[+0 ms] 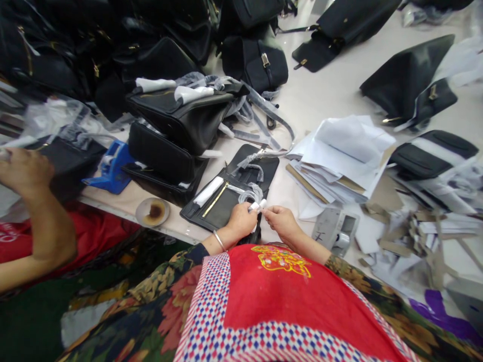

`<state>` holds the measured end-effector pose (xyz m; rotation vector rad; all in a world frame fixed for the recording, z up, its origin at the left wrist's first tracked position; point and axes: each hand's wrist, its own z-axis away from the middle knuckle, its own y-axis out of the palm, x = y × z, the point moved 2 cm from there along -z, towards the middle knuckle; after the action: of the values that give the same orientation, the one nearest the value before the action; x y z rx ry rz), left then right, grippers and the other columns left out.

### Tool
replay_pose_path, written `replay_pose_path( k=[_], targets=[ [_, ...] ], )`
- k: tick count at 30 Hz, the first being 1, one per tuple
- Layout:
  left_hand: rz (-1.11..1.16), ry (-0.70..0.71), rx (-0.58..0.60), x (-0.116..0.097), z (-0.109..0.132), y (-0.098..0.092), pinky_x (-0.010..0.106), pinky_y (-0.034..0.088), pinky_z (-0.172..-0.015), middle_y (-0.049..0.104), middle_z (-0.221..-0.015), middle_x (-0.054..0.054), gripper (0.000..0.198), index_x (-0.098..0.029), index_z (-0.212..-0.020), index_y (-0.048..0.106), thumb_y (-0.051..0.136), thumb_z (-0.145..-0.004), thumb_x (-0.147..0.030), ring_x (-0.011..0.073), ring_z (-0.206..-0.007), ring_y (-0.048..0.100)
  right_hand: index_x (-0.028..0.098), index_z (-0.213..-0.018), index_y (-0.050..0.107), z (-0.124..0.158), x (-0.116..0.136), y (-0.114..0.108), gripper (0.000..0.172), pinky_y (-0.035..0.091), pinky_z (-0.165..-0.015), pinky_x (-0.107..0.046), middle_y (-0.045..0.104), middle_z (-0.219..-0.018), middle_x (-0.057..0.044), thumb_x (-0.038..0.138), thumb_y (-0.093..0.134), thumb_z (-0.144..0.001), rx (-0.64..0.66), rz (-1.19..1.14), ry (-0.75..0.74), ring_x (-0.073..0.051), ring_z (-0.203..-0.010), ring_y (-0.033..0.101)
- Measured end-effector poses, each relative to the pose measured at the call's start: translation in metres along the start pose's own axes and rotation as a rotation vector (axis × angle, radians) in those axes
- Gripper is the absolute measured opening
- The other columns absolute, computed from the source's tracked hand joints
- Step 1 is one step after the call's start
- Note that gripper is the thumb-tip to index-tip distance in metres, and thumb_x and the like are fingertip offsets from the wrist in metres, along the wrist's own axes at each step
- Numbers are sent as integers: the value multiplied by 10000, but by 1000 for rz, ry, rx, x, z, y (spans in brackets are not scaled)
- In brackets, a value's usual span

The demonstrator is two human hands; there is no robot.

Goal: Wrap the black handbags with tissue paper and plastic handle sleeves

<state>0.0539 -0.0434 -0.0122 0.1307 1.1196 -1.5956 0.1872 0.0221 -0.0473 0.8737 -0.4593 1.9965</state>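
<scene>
A black bag [217,203] with a gold zipper lies flat on the table in front of me. My left hand [243,219] rests over its near right corner, fingers closed on a small piece of white wrapping [255,206]. My right hand [279,220] pinches the right end of the same white wrapping with thumb and forefinger. A plastic-wrapped strap [253,193] loops just beyond my fingers. White paper [209,191] covers part of the bag beside the zipper. The exact shape of what lies inside the white wrapping is hidden by my fingers.
Black bags [188,118] are stacked at left, beside a blue tape dispenser [113,168] and a small dish [152,212]. Papers [343,156], a grey metal block [335,229] and cardboard scraps [411,241] lie at right. A co-worker's arm [41,221] reaches in from the left.
</scene>
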Motion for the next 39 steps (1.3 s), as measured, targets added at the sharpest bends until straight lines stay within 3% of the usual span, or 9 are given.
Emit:
replay_pose_path(
  k=[6,13,17,21,24,29,35,39],
  targets=[
    [-13,24,-43,0,0,2,270,460,-693,752,-846,106,218,-112,-939,742,566,-864,-215,198,-784,679,186,-666,569,13,7,2,256,221,-418,-230,468,-493,64,421,673,-669,-2,-24,37,-74,-423,338],
    [125,-46,-5,-3,4,-1,245,434,-626,742,-820,75,226,-107,-948,746,567,-874,-224,170,-729,648,174,-672,623,10,7,3,182,355,-510,-238,671,-664,-45,355,640,-680,-18,67,40,-146,-611,568],
    [191,-75,23,2,2,0,239,425,-585,735,-832,79,225,-108,-932,743,578,-877,-251,164,-695,633,168,-704,643,7,13,4,227,359,-537,-251,705,-685,-56,395,639,-718,62,88,-41,-140,-593,554],
    [241,-82,159,8,-1,3,240,417,-535,723,-796,84,271,-113,-928,710,515,-924,-301,155,-616,623,171,-666,639,4,23,-1,217,405,-603,-261,687,-661,-32,382,633,-715,106,202,-156,-135,-598,549],
    [195,1,248,7,-1,3,255,440,-562,726,-815,101,302,-115,-920,691,465,-948,-314,172,-647,642,179,-647,626,1,27,-5,182,420,-617,-266,661,-633,-17,350,614,-709,141,267,-175,-143,-605,561],
    [2,135,217,2,2,1,289,472,-703,731,-913,126,299,-110,-939,686,463,-952,-310,219,-838,670,182,-641,623,-2,29,-8,158,441,-644,-272,659,-642,-19,313,572,-712,185,339,-186,-153,-636,580],
    [-17,135,268,-2,5,1,273,479,-676,722,-806,89,301,-125,-955,692,460,-965,-316,190,-728,670,183,-637,621,0,36,-9,142,450,-672,-271,664,-638,-18,293,578,-718,204,381,-196,-156,-645,597],
    [0,106,234,-3,6,0,274,491,-681,724,-798,92,302,-133,-918,702,475,-961,-329,195,-736,682,184,-637,621,4,39,-9,163,441,-672,-271,668,-647,-18,293,569,-746,207,428,-209,-158,-649,591]
  ],
)
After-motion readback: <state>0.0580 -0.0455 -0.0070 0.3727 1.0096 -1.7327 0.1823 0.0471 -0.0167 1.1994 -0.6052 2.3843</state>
